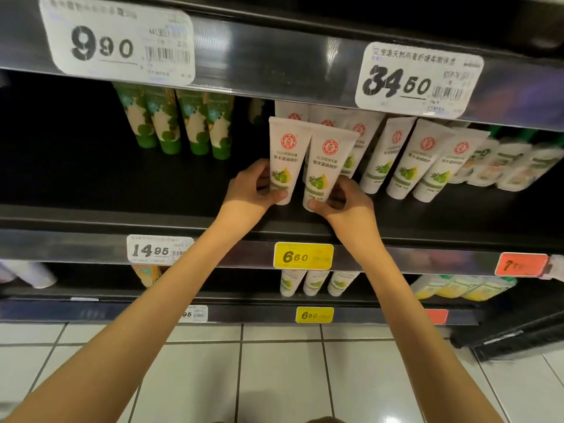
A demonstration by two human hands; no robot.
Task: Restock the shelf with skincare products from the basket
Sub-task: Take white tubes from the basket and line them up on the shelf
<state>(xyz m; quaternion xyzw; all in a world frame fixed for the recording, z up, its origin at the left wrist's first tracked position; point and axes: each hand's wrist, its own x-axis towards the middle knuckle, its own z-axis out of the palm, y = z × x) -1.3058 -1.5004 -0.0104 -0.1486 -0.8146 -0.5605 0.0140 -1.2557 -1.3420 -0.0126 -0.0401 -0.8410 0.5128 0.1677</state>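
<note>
Two white skincare tubes with a red round logo and a green fruit picture stand cap-down on the middle shelf (pixel 128 215). My left hand (pixel 248 190) grips the left tube (pixel 287 154) near its cap. My right hand (pixel 345 199) grips the right tube (pixel 326 166) the same way. Both tubes stand side by side in front of a row of matching white tubes (pixel 409 160). No basket is in view.
Green and cream tubes (pixel 180 123) stand at the shelf's back left, with dark bare shelf in front of them. More packs (pixel 512 166) line the right. A lower shelf holds more white tubes (pixel 311 282). Price tags hang on the shelf edges. White floor tiles lie below.
</note>
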